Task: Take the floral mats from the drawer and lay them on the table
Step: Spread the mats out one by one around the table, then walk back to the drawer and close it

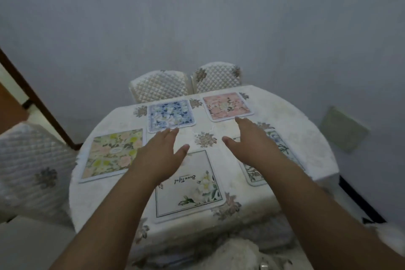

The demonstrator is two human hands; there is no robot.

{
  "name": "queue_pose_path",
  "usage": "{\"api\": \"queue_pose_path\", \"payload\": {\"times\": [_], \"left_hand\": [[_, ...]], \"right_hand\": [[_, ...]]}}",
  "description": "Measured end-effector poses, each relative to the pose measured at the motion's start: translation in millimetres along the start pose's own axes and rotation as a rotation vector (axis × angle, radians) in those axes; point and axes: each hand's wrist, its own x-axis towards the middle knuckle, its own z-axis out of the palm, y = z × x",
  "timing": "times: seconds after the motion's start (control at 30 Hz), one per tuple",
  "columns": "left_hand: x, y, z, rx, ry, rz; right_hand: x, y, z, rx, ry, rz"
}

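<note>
Several floral mats lie flat on the table (291, 120), which wears a white cloth. A blue-flowered mat (171, 115) and a pink one (228, 105) are at the far side. At the left lies a yellow-green mat (111, 153), near me a white mat with lettering (192, 190), and at the right a mat with blue flowers (282, 149) partly hidden by my arm. My left hand (162, 151) hovers open, fingertips near the blue mat's front edge. My right hand (247, 136) is open too, fingertips just short of the pink mat. No drawer is in view.
Two quilted white chairs (162, 85) stand behind the table against the grey wall. Another quilted chair (32, 166) is at the left. A dark wooden door frame (37, 98) runs down the left side. A pale panel (344, 129) sits on the right wall.
</note>
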Motion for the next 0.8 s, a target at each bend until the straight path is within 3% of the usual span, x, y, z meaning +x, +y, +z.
{"api": "queue_pose_path", "payload": {"times": [0.33,0.43,0.57,0.8], "left_hand": [[-32.9,36.2,-38.7,-0.064,-0.017,0.342],[-43.5,63.5,-37.5,0.007,-0.1,0.468],[-70.9,129.6,-20.1,0.032,-0.249,0.686],[-165.5,284.8,24.2,0.02,-0.319,1.127]], "right_hand": [[-116.0,-7.4,-54.6,-0.022,0.18,0.235],[-158.5,3.9,-61.2,-0.041,0.228,0.357],[-237.6,32.1,-78.0,-0.049,0.299,0.58],[-423.3,95.9,-97.8,-0.053,0.495,1.077]]}}
